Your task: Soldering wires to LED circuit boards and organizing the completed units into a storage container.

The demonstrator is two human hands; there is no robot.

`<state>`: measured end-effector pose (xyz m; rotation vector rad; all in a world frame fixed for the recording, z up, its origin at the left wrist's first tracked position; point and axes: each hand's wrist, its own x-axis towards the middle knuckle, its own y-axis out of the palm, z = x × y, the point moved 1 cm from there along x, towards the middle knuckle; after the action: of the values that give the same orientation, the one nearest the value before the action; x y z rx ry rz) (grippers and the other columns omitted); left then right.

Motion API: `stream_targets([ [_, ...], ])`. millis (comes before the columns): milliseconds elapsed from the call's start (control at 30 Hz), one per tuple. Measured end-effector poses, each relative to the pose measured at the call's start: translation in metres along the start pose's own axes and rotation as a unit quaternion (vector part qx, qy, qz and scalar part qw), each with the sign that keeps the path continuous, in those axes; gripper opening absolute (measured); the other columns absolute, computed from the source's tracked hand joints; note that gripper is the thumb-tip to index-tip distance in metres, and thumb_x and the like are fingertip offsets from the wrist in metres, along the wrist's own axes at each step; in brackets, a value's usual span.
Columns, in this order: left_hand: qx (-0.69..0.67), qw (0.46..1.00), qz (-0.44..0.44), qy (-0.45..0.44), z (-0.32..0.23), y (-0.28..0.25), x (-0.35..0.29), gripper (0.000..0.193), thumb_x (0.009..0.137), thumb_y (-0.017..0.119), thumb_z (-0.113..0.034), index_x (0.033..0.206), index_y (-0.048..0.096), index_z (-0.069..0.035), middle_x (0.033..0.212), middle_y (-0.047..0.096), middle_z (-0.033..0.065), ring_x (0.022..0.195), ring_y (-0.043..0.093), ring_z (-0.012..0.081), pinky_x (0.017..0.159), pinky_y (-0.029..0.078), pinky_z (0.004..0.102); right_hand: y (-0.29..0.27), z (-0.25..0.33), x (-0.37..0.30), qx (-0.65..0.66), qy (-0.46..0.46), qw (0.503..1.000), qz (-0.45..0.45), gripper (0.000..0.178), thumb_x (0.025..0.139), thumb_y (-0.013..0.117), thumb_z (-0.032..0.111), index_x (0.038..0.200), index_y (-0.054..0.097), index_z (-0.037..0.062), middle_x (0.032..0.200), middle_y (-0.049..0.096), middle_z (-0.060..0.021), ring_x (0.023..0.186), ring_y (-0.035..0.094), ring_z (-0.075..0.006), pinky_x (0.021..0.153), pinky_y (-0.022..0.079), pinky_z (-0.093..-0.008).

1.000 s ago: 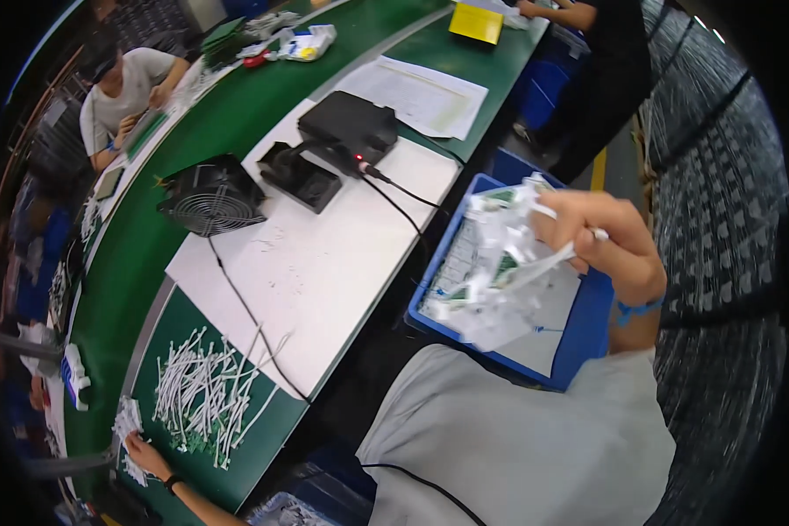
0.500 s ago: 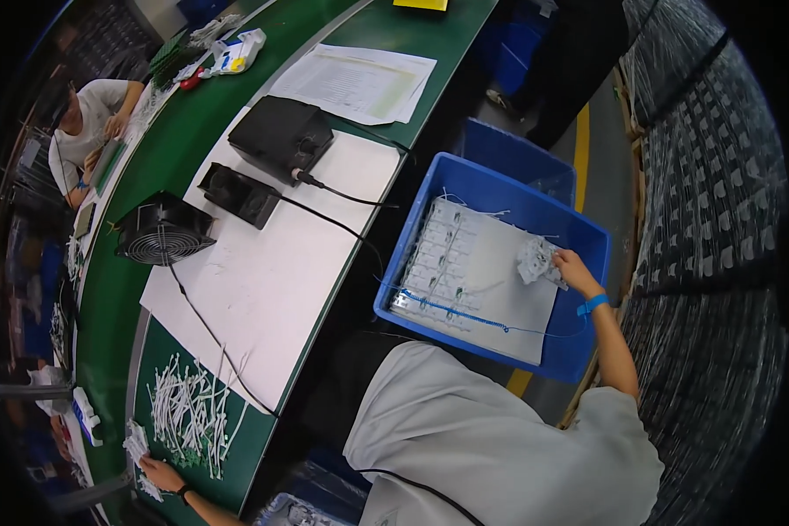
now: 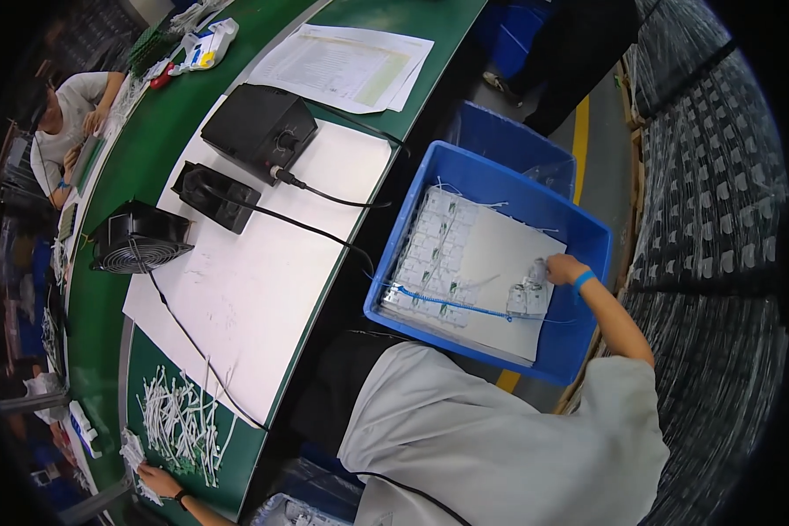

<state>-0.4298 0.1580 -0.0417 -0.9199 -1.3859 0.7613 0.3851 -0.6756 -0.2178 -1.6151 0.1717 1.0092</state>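
My right hand (image 3: 564,269) reaches into a blue bin (image 3: 598,232), its fingers closed on a small white plastic part (image 3: 538,270) over a white sheet (image 3: 500,250). Beside it, several like parts (image 3: 524,301) lie on the sheet near the bin's right side. Rows of these white parts (image 3: 425,250) with green bits cover the left of the bin. At the bench's lower left, my left hand (image 3: 158,480) has its fingers curled against a bunch of white plastic parts (image 3: 132,449); its fingertips are partly hidden. A pile of white cables (image 3: 180,421) lies next to it.
A black box with a cable (image 3: 259,127), a black holder (image 3: 217,197) and a round black fan (image 3: 140,238) stand on a white sheet on the green bench. A coiled blue cord (image 3: 447,302) crosses the bin. Wrapped stacks (image 3: 710,202) line the right. A co-worker (image 3: 70,123) sits across.
My right hand has moved slightly down within the bin; the clump it held is now partly laid out as separate parts on the sheet. My left hand stays by the white parts.
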Motion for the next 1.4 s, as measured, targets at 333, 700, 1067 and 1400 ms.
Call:
stream_targets([
  [333, 0.005, 1.000, 0.012, 0.007, 0.001, -0.001, -0.001, 0.044, 0.108, 0.035, -0.036, 0.113, 0.066, -0.005, 0.104, 0.068, 0.0194, 0.090, 0.063, 0.0416, 0.074, 0.047, 0.0492, -0.048, 0.083, -0.009, -0.128, -0.115, 0.874, -0.455, 0.046, 0.069, 0.068, 0.003, 0.115, 0.064, 0.0009, 0.132, 0.054, -0.0243, 0.128, 0.046, -0.0381, 0.116, 0.029, -0.0530],
  [700, 0.019, 1.000, 0.012, -0.006, 0.008, 0.004, 0.002, 0.043, 0.107, 0.034, -0.036, 0.115, 0.065, -0.008, 0.105, 0.069, 0.0167, 0.091, 0.063, 0.0396, 0.076, 0.047, 0.0474, 0.113, 0.046, 0.001, 0.188, 0.243, 0.862, -0.402, 0.071, 0.066, 0.068, -0.006, 0.133, 0.045, 0.0002, 0.141, 0.043, -0.0224, 0.130, 0.043, -0.0447, 0.110, 0.036, -0.0486],
  [1067, 0.017, 1.000, 0.024, -0.005, 0.006, 0.006, 0.009, 0.042, 0.107, 0.034, -0.035, 0.115, 0.065, -0.007, 0.107, 0.068, 0.0181, 0.094, 0.063, 0.0398, 0.078, 0.047, 0.0480, 0.108, 0.003, 0.018, 0.024, 0.156, 0.958, -0.241, 0.078, 0.064, 0.079, 0.007, 0.135, 0.046, 0.0035, 0.128, 0.053, -0.0201, 0.119, 0.053, -0.0416, 0.101, 0.044, -0.0477],
  [1400, 0.017, 1.000, 0.022, 0.010, 0.019, 0.007, 0.009, 0.043, 0.107, 0.037, -0.036, 0.114, 0.065, -0.003, 0.107, 0.069, 0.0187, 0.095, 0.065, 0.0393, 0.080, 0.048, 0.0460, 0.034, 0.065, -0.003, 0.221, 0.063, 0.878, -0.421, 0.075, 0.066, 0.080, 0.018, 0.132, 0.048, 0.0023, 0.120, 0.050, -0.0199, 0.113, 0.054, -0.0423, 0.096, 0.046, -0.0466],
])
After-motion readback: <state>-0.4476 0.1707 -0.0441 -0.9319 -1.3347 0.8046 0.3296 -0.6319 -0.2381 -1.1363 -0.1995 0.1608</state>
